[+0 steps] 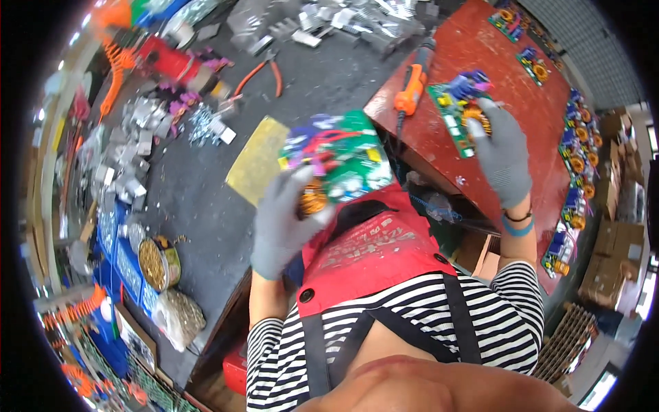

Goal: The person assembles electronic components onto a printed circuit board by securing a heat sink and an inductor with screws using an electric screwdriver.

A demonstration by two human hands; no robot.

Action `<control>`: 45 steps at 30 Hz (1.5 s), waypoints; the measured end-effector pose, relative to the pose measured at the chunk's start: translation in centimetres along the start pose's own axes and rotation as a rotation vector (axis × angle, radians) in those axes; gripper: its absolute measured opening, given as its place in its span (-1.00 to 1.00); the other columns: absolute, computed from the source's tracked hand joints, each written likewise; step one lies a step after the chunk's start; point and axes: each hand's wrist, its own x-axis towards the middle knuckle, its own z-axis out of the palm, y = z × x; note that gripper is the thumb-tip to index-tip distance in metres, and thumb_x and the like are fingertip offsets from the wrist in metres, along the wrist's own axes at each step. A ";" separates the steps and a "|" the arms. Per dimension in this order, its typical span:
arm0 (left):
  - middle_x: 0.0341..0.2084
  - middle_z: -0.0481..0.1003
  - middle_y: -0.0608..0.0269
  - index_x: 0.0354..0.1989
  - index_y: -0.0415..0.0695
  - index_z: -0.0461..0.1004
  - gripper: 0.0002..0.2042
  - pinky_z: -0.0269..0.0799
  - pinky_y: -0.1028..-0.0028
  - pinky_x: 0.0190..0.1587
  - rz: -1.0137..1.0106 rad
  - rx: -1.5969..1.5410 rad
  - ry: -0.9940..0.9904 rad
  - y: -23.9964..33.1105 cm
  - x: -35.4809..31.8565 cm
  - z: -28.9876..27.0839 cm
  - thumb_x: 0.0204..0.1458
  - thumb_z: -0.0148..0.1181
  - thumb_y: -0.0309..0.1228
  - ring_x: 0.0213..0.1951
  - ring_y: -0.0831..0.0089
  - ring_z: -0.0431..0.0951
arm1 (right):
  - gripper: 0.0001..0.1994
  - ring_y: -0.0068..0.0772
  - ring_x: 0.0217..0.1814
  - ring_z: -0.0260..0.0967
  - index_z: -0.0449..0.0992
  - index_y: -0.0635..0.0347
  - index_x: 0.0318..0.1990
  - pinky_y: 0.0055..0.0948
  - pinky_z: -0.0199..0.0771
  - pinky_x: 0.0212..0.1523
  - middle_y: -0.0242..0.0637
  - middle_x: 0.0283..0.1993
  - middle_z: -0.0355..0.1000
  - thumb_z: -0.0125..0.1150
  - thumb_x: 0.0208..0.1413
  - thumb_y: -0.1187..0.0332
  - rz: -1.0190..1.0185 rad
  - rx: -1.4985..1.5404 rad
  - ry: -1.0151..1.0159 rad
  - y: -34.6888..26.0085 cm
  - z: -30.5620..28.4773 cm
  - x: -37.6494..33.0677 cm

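In a grey glove, my left hand [278, 223] is closed around the copper coil end of a green circuit board [347, 154], blurred by motion, with red and purple wires. This board is held up in front of my red apron, partly over a yellowish square sheet [256, 158] on the dark bench. My right hand [502, 154], gloved too, grips a second green circuit board [449, 117] at its copper coil. That board is over the red table, beside an orange-and-black power tool [412, 86].
Red-handled pliers [269, 71] lie on the dark bench [206, 178]. Metal heat sinks [343, 20] are heaped at the back, more metal parts at left. A tub of brass-coloured small parts [154, 264] stands near left. Several circuit boards [575, 147] line the red table's right edge.
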 end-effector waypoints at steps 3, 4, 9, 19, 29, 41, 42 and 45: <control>-0.15 0.49 0.01 0.03 -0.10 0.50 -0.48 0.47 0.22 -0.07 -0.219 0.202 0.194 -4.5 -3.8 -2.6 -0.21 0.42 -0.34 -0.12 0.07 0.55 | -0.65 -0.01 -0.07 0.43 0.45 0.23 0.05 -0.15 0.43 -0.04 -0.07 -0.13 0.45 0.22 0.12 0.33 -0.175 0.015 -0.120 -8.4 4.0 2.6; -0.16 0.49 0.00 0.03 -0.10 0.49 -0.48 0.47 0.23 -0.07 -0.278 0.234 0.212 -5.8 -4.8 -3.3 -0.21 0.40 -0.37 -0.12 0.07 0.55 | -0.64 -0.04 -0.11 0.43 0.43 0.26 0.05 -0.17 0.46 -0.10 -0.08 -0.16 0.43 0.20 0.13 0.31 -0.252 0.021 -0.189 -10.5 6.2 3.3; -0.05 0.46 -0.02 0.07 -0.06 0.48 -0.47 0.43 0.20 0.02 -0.385 0.232 0.231 -10.2 -6.1 -3.2 -0.19 0.39 -0.38 -0.02 0.02 0.51 | -0.62 -0.15 -0.16 0.40 0.41 0.33 0.00 -0.29 0.56 -0.30 -0.09 -0.21 0.39 0.14 0.12 0.23 -0.482 -0.159 -0.284 -18.1 19.4 4.5; 0.06 0.40 0.00 0.15 -0.05 0.42 -0.42 0.34 0.18 0.11 -0.395 0.408 0.169 -9.0 -6.2 -4.0 -0.14 0.40 -0.31 0.06 0.01 0.42 | -0.44 -0.02 0.09 0.28 0.44 0.17 0.09 -0.11 0.36 0.09 -0.09 0.04 0.36 0.38 -0.07 0.11 -0.323 0.219 -0.109 -17.7 15.3 5.5; -0.29 0.50 -0.04 -0.11 -0.17 0.48 -0.67 0.43 0.14 -0.13 -0.002 0.383 0.319 -10.0 16.6 -3.6 -0.01 0.27 -0.27 -0.19 0.01 0.53 | -0.28 0.24 -0.03 0.43 0.32 0.39 0.01 -0.03 0.43 -0.05 0.23 -0.06 0.42 0.43 -0.13 -0.04 0.606 0.161 -0.148 -0.9 15.1 6.1; 0.06 0.48 -0.12 0.22 -0.28 0.32 -0.20 0.37 0.31 0.18 -0.502 0.251 0.218 -31.6 34.7 -1.7 -0.27 0.51 -0.25 0.11 0.08 0.49 | -0.73 -0.56 -0.39 0.35 0.46 0.34 -0.24 -0.48 0.39 -0.35 -0.38 -0.39 0.39 0.22 0.01 0.29 0.870 1.449 -0.090 -0.8 12.8 4.4; 0.02 0.51 -0.06 0.16 -0.26 0.39 -0.26 0.40 0.32 0.14 -0.529 0.284 0.299 -32.6 34.2 -2.2 -0.28 0.51 -0.29 0.08 0.11 0.52 | -0.69 -0.50 -0.36 0.39 0.46 0.34 -0.19 -0.48 0.41 -0.34 -0.33 -0.37 0.41 0.18 -0.02 0.27 0.884 1.558 -0.113 -1.1 12.2 3.6; -0.01 0.53 -0.06 0.12 -0.23 0.44 -0.31 0.43 0.33 0.10 -0.527 0.315 0.272 -29.7 33.4 -2.2 -0.27 0.50 -0.26 0.04 0.13 0.55 | -0.58 -0.42 -0.33 0.43 0.43 0.35 -0.13 -0.47 0.46 -0.29 -0.26 -0.33 0.44 0.19 -0.08 0.21 0.998 1.779 -0.094 -1.3 12.2 0.8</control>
